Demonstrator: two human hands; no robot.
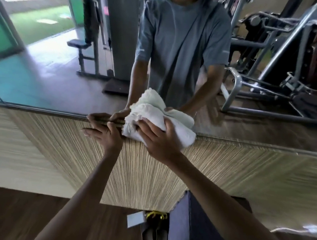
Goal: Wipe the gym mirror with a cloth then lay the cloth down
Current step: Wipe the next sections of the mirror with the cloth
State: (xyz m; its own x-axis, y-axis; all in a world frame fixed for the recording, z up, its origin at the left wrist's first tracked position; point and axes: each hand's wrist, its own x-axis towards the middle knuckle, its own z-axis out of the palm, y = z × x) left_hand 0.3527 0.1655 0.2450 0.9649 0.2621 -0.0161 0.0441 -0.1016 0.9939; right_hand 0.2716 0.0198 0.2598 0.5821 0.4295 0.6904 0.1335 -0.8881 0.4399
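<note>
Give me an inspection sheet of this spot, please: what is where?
Surface: mirror, metal trim along its lower edge, striped panel below.
Job's things: white cloth, bunched against the mirror's lower edge.
Clutter: small card and something yellow, low in view.
Hands: right hand grips the cloth; left hand rests straight fingers at the trim beside it.
Cables: perhaps a pale cord, lower right.
Surroundings: gym machines and a bench, reflected.
</note>
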